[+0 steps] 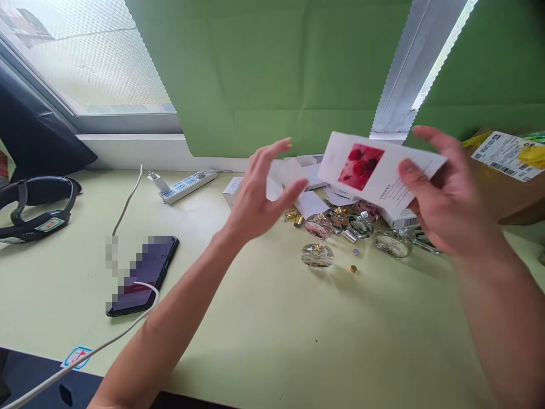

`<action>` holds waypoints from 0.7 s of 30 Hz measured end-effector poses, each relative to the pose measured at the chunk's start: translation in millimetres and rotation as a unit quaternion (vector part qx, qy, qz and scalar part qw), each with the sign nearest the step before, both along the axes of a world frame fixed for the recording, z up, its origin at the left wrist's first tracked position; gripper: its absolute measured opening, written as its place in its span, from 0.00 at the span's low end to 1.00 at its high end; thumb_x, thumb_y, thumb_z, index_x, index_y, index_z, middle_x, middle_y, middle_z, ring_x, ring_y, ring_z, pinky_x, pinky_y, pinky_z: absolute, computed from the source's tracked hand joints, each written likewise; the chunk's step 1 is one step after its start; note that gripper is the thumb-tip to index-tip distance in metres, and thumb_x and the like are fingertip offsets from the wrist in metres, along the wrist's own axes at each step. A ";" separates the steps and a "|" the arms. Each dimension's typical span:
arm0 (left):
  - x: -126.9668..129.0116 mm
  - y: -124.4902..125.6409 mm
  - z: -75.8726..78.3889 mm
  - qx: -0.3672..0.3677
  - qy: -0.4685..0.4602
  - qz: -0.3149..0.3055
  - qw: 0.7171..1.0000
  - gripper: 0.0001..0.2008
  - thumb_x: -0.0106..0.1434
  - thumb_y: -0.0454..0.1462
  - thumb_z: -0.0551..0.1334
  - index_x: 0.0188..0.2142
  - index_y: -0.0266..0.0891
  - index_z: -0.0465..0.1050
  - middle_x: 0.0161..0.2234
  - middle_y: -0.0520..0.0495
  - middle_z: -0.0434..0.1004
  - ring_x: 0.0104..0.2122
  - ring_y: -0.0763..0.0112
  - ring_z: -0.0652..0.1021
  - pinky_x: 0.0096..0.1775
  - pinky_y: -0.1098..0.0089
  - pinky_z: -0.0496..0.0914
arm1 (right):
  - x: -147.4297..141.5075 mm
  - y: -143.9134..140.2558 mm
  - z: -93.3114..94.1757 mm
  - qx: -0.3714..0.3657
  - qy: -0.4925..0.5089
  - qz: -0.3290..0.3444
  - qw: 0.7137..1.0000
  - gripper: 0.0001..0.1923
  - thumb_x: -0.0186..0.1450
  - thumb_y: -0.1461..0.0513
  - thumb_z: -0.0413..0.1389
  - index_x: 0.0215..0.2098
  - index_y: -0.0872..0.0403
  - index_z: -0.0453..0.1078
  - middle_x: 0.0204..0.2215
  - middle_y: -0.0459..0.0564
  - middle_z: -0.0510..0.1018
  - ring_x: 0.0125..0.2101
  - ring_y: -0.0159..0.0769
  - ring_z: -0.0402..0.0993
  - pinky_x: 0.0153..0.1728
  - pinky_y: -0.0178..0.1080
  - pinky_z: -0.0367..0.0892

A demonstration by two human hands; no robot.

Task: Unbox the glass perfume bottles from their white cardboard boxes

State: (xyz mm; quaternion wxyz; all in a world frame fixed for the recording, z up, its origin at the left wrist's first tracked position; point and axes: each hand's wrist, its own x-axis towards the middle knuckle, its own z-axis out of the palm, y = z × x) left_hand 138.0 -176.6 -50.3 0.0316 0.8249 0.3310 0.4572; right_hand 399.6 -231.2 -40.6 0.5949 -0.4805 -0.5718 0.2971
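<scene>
My right hand [447, 199] pinches a white printed card [330, 162] by its right end, thumb on the front. A picture of red roses and lines of small text show on it. My left hand [259, 196] is raised to the left of the card, fingers apart, with nothing in it. Below and behind the card stand several glass perfume bottles [317, 255] with gold tops. A small gold cap [353, 268] lies in front of them, near a small purple piece [356, 251]. White boxes and papers [310, 204] are partly hidden behind my hands.
A phone [149, 275] with a white cable lies on the pale green table [272, 352] at the left. Behind it is a power strip [189, 186]. A black headset [38, 207] sits at the far left, a cardboard box [502, 187] at the right. A green blind [281, 74] hangs behind.
</scene>
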 end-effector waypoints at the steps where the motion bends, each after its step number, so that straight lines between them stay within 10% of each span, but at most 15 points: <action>1: -7.2 12.8 -6.7 -0.018 -0.054 0.040 0.998 0.22 0.69 0.48 0.55 0.59 0.45 0.60 0.55 0.43 0.71 0.55 0.65 0.72 0.56 0.61 0.67 | 11.7 4.4 0.6 0.019 0.013 -0.023 0.999 0.29 0.66 0.56 0.59 0.63 0.41 0.57 0.59 0.52 0.70 0.52 0.42 0.73 0.41 0.42 0.75; 5: -30.2 54.8 -47.3 -0.199 0.006 0.153 0.968 0.11 0.67 0.41 0.56 0.46 0.41 0.69 0.40 0.45 0.75 0.38 0.68 0.76 0.41 0.64 0.73 | 61.8 13.6 2.1 0.049 0.031 -0.136 0.989 0.31 0.61 0.62 0.64 0.61 0.43 0.64 0.61 0.54 0.70 0.57 0.43 0.70 0.43 0.42 0.73; 10: -32.1 64.8 -83.3 -0.243 0.046 0.141 0.959 0.29 0.63 0.41 0.61 0.63 0.49 0.58 0.49 0.42 0.69 0.33 0.70 0.75 0.42 0.60 0.73 | 109.8 12.8 2.9 0.051 0.038 -0.219 0.974 0.33 0.58 0.58 0.66 0.60 0.37 0.66 0.61 0.53 0.70 0.58 0.50 0.69 0.31 0.38 0.73; 18: -27.4 67.9 -79.6 -0.251 -0.031 0.156 0.955 0.25 0.64 0.44 0.59 0.59 0.40 0.67 0.47 0.41 0.74 0.34 0.70 0.75 0.36 0.67 0.72 | 65.9 -5.0 14.2 -0.131 -0.017 -0.025 0.991 0.34 0.60 0.60 0.66 0.62 0.37 0.64 0.56 0.54 0.75 0.40 0.34 0.80 0.33 0.31 0.74; 21: -29.1 66.5 -68.5 -0.221 -0.073 0.174 0.957 0.21 0.64 0.44 0.59 0.55 0.41 0.70 0.45 0.42 0.76 0.37 0.69 0.76 0.38 0.67 0.72 | 69.1 -9.6 13.8 -0.116 -0.093 -0.056 0.987 0.33 0.61 0.58 0.65 0.63 0.37 0.62 0.55 0.54 0.75 0.40 0.35 0.80 0.32 0.32 0.75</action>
